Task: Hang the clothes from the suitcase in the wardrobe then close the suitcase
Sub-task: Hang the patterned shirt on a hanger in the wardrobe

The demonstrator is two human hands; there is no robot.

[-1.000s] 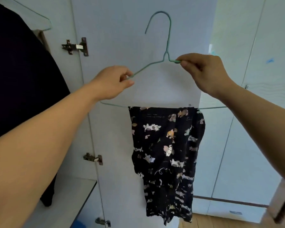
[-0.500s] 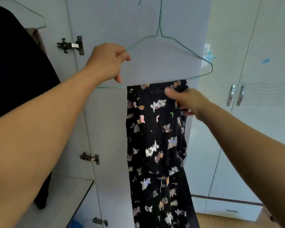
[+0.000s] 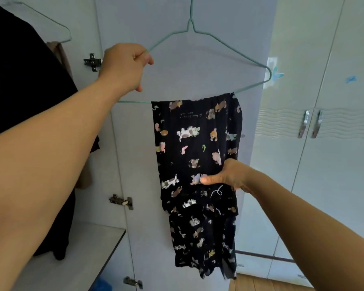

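A pale green wire hanger is held up in front of the open white wardrobe door. My left hand grips its left shoulder wire. A black garment with small animal prints is draped over the hanger's bottom bar and hangs down doubled. My right hand pinches the garment at its right side about halfway down, thumb across the front. The hanger's hook runs out of the top of the frame. The suitcase is not in view.
Inside the wardrobe at left hangs a dark garment on another wire hanger, above a white shelf. Metal hinges stick out from the door edge. Closed wardrobe doors with chrome handles stand at right.
My right hand left the hanger's neck, dropped to the garment and slid down it to mid-height. The hanger rose, held by my left hand alone.
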